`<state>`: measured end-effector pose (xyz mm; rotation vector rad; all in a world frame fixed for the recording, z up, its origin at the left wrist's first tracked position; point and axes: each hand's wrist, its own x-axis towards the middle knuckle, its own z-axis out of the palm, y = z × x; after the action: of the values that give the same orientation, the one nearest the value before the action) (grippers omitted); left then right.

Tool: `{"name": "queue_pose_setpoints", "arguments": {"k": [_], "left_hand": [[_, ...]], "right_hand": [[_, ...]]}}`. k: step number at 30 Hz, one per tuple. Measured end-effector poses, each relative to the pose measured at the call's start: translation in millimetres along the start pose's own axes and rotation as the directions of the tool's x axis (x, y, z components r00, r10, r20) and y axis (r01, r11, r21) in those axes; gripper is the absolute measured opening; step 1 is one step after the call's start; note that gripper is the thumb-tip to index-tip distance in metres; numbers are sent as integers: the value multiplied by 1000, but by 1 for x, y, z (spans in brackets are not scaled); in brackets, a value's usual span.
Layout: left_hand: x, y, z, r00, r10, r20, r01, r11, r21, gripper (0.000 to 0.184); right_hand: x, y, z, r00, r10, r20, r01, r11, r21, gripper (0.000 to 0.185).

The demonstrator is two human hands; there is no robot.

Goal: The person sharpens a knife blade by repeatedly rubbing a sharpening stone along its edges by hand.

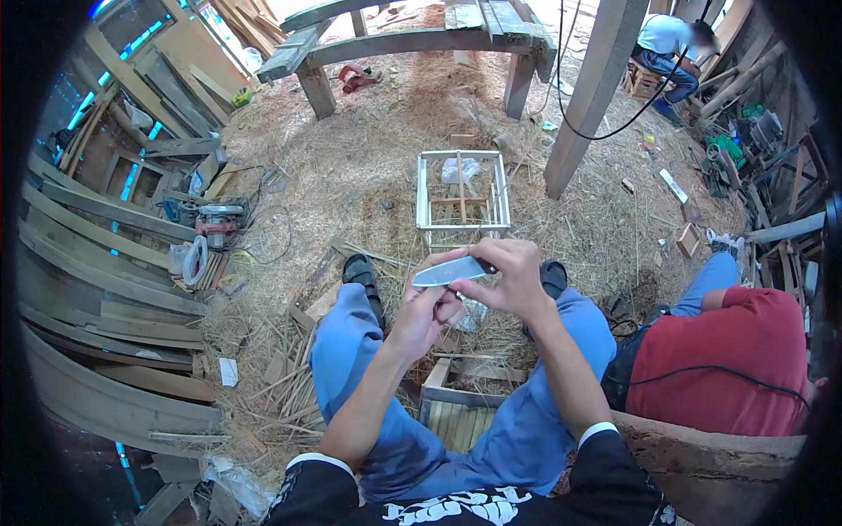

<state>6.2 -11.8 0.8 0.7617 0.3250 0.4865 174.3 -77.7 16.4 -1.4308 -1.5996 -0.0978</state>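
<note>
A knife (449, 272) with a broad, shiny blade is in front of me, above my knees. My right hand (516, 279) is closed around its dark handle, the thumb reaching below the blade. The blade points left, across the fingers of my left hand (423, 317). That hand is closed, its fingers curled under and behind the blade; whatever they may pinch is hidden. Just beyond my hands, a small pale wooden frame (424, 195) stands on the shavings. Between my legs is a wooden box (436, 374) with thin wooden strips (463, 424) in it.
A person in a red shirt (715, 364) sits close on my right; another person (662, 39) sits far right. A wooden post (596, 96) and a workbench (412, 46) stand ahead. Curved planks (114, 289) and a circular saw (217, 221) lie left.
</note>
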Motion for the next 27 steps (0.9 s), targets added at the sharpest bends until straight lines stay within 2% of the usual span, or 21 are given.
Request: {"name": "queue_pose_setpoints", "arguments": {"k": [2, 7, 8, 11, 12, 15, 19, 23, 27], "left_hand": [[2, 0, 2, 1000, -7, -25, 6, 998, -61, 35], [1, 2, 6, 1000, -21, -4, 21, 999, 33, 38], [0, 1, 6, 1000, -28, 0, 28, 998, 57, 39], [3, -2, 2, 999, -36, 32, 36, 999, 4, 42], [4, 2, 6, 999, -44, -1, 44, 999, 30, 44], [4, -1, 0, 999, -50, 18, 50, 999, 11, 36], [2, -1, 4, 997, -75, 0, 75, 997, 10, 34], [4, 0, 2, 996, -84, -11, 84, 996, -1, 27], [2, -1, 7, 990, -141, -31, 140, 990, -22, 24]], "right_hand": [[-2, 14, -3, 1000, 16, -16, -16, 999, -29, 38], [-1, 6, -1, 999, -22, -46, 20, 998, -53, 37], [-1, 2, -6, 999, -37, 11, 38, 990, -133, 37], [0, 13, -9, 999, -29, -40, 25, 996, -88, 37], [-1, 16, -11, 997, -17, -70, 11, 996, -94, 37], [-4, 16, -9, 997, 2, -77, -11, 993, -117, 36], [-5, 16, -5, 995, -72, -62, 62, 988, -142, 37], [-8, 29, -14, 994, 20, -108, -36, 988, -147, 36], [-3, 9, -13, 994, -102, -46, 94, 982, -162, 36]]}}
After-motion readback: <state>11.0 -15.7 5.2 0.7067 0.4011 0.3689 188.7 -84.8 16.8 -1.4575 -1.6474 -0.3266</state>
